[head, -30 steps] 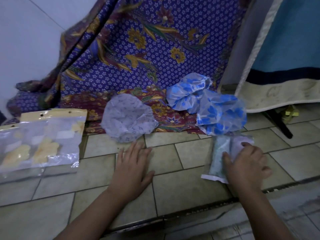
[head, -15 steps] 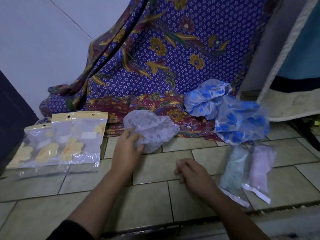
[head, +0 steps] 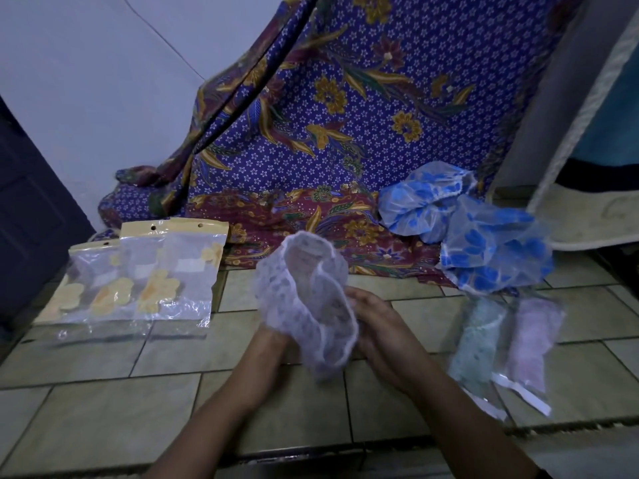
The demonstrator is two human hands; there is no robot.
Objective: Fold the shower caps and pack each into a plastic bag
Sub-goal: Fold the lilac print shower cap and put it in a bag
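Centrally, one lilac shower cap is held raised over the tiled floor. Its rim is pinched by the right hand. The left hand is covered by the cap, so its grip cannot be told. Empty plastic bags are laid toward the floor's left edge. Two packed bags are laid toward its right edge, with two blue floral caps just behind them, beside the batik cloth.

Two arms show on my feed. The left forearm enters at 7 o'clock and the right forearm at 5 o'clock. Both are uncovered from frame edge to wrist. The left hand and right hand are bare. At the 5 o'clock corner a dark strip borders the right arm. I cannot tell whether it is a sleeve.
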